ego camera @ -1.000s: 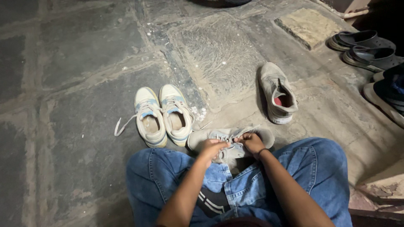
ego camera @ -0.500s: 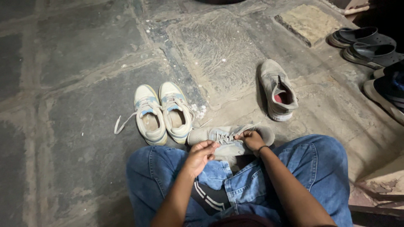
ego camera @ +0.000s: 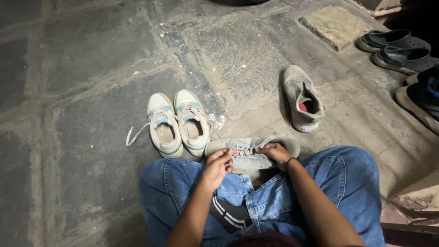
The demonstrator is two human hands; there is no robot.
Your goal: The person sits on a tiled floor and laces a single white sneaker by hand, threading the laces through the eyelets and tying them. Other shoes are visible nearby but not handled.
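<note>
A grey lace-up sneaker (ego camera: 247, 148) lies sideways across my lap, toe to the left. My left hand (ego camera: 218, 165) pinches one of its laces near the tongue. My right hand (ego camera: 275, 153) grips the shoe's laced upper near the heel side; a dark band circles that wrist. My knees in blue jeans (ego camera: 347, 183) frame the shoe. Its grey partner sneaker (ego camera: 302, 98) stands alone on the stone floor to the upper right.
A pair of white sneakers with pale blue and yellow trim (ego camera: 178, 123) stands left of the lap, one lace trailing. Dark slip-on sandals (ego camera: 395, 48) and another dark shoe (ego camera: 423, 98) sit at the right edge. Stone slabs (ego camera: 91, 59) cover the floor.
My left hand has drawn back a little from the shoe toward my lap with the lace, then come back close to it. The right hand stays on the shoe.
</note>
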